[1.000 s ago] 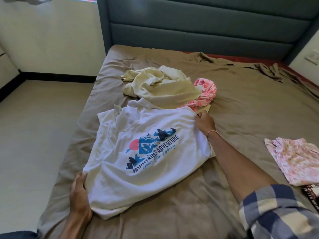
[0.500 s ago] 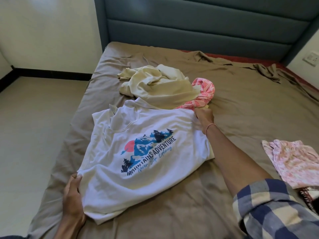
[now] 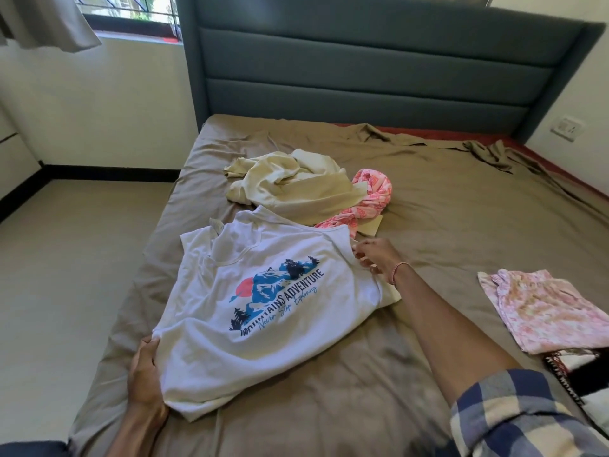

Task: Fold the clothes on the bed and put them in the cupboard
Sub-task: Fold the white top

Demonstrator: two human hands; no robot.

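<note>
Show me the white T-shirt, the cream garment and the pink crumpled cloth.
white T-shirt (image 3: 273,298): head view, on the mountain print.
cream garment (image 3: 296,189): head view, on its crumpled middle.
pink crumpled cloth (image 3: 374,189): head view, on its bunched upper part.

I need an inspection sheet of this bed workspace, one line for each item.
Surface: brown bedsheet, wrinkled.
Job's things: white T-shirt spread print-up; cream garment and pink patterned cloth crumpled behind it; pink floral garment flat at right.
Clutter: dark patterned item at right edge, unclear.
Hands: left hand grips the T-shirt's hem; right hand pinches its right edge.
Cables: nothing seen.
Surroundings: blue-grey headboard, window, wall switch, beige floor.
</note>
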